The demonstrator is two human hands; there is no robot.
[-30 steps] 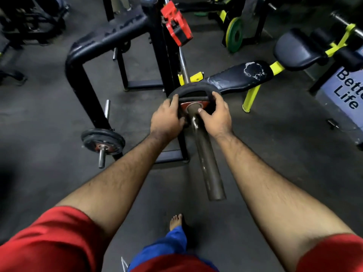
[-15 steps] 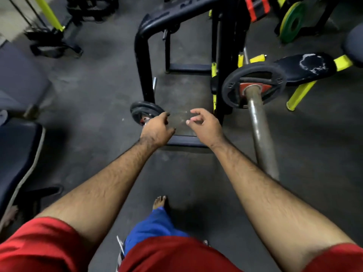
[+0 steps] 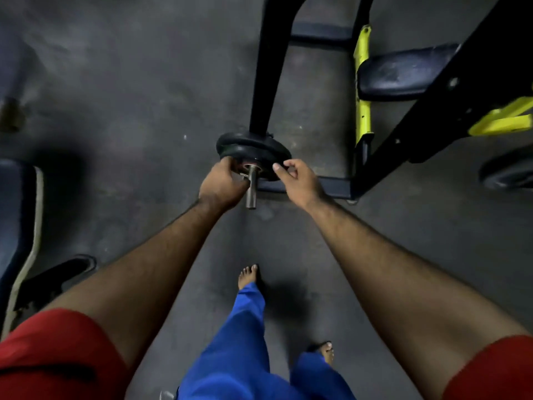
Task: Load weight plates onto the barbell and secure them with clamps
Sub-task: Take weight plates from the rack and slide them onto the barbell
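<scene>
Two black weight plates (image 3: pixel 253 148) sit stacked on a short steel storage peg (image 3: pixel 251 186) at the foot of a black rack post (image 3: pixel 265 67). My left hand (image 3: pixel 222 183) grips the left rim of the front plate, fingers wrapped behind it. On the plate's right rim is my right hand (image 3: pixel 297 180), thumb pressed on its face and fingers curled at the edge. The peg's free end sticks out toward me between both hands. Another dark plate (image 3: pixel 507 171) shows partly at the right edge. No clamp is in view.
A dark bench pad (image 3: pixel 398 73) with yellow frame parts (image 3: pixel 362 90) stands behind the rack at the right. A padded seat (image 3: pixel 17 220) fills the left edge. My bare feet and blue trousers (image 3: pixel 251 327) are on the grey floor below the peg.
Both hands left the plate on the barbell sleeve, swung left and down, and have closed on the plate on the storage peg. The camera tilted down, so the barbell is out of sight.
</scene>
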